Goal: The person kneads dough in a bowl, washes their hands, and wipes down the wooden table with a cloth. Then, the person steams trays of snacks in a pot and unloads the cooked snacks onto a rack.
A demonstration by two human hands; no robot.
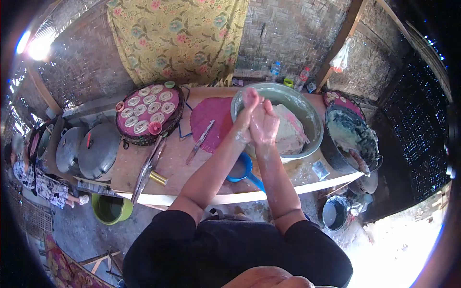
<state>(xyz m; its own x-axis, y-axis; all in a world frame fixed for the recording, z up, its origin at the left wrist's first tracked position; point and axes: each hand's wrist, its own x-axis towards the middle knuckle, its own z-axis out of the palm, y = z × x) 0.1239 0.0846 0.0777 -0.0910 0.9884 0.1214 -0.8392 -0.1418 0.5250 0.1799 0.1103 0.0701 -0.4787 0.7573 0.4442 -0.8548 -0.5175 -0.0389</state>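
Note:
My left hand and my right hand press against each other above a large green-grey basin. Both look closed, with curled fingers; whatever lies between them, if anything, is hidden. White residue coats my wrists and palms. Inside the basin, just right of my hands, sits a big pale lump of dough with a pink patch. Left of the basin a magenta sheet lies on the table, with a knife across its edge. A blue dipper stands beneath my forearms.
A round tray holds several pale coiled pieces on a magenta cover. A dark pan with whitish residue stands right. Lidded pots, a brass-coloured cylinder and a long dark stick are left. A green bucket is on the floor.

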